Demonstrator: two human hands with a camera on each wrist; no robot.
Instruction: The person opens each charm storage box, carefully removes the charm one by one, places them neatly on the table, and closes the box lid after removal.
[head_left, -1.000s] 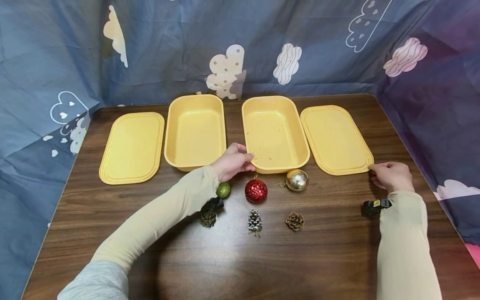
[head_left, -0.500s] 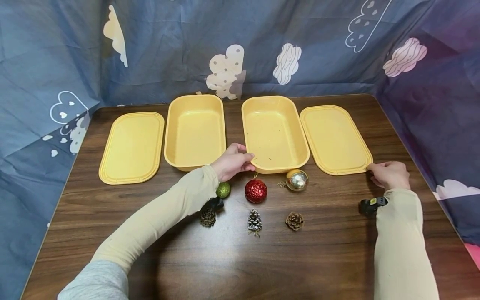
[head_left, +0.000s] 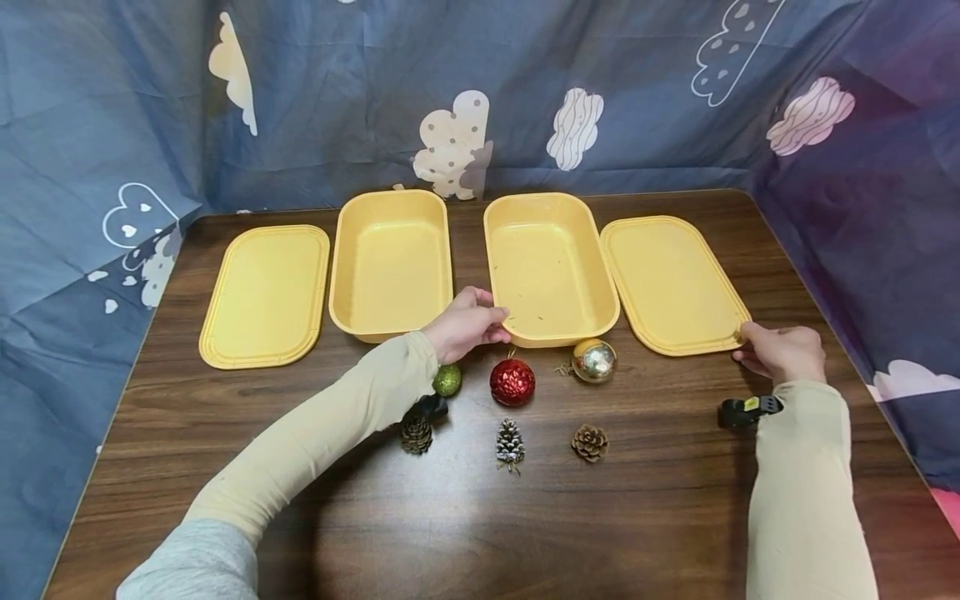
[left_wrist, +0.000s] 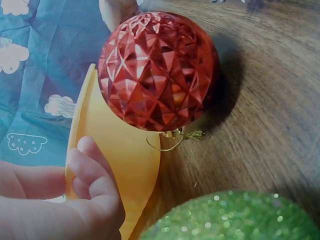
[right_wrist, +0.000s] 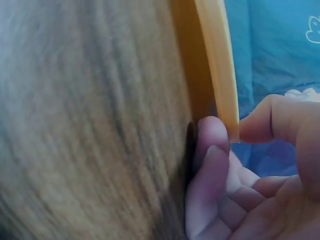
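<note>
My left hand (head_left: 468, 323) pinches the near left corner of the right yellow container (head_left: 551, 275), thumb on the inside of its rim and fingers outside. In the left wrist view this hand (left_wrist: 95, 192) grips the container wall (left_wrist: 130, 170) beside a faceted red bauble (left_wrist: 159, 72). At the right, my right hand (head_left: 783, 350) pinches the near right corner of a flat yellow lid (head_left: 675, 283). The right wrist view shows thumb and fingers of the hand (right_wrist: 240, 165) on either side of the lid's edge (right_wrist: 222, 65), with a gap between lid and table.
A second yellow container (head_left: 392, 267) and another lid (head_left: 266, 296) lie to the left. In front are a green glitter bauble (head_left: 447, 380), a gold bauble (head_left: 595, 362), a dark pinecone (head_left: 416, 435), a frosted pinecone (head_left: 510, 443) and a brown pinecone (head_left: 590, 442). A patterned curtain (head_left: 337, 100) hangs behind.
My right hand and the right lid shift slightly, first a little left, then back right, with the lid's near edge a bit nearer me. The left hand and its container stay put.
</note>
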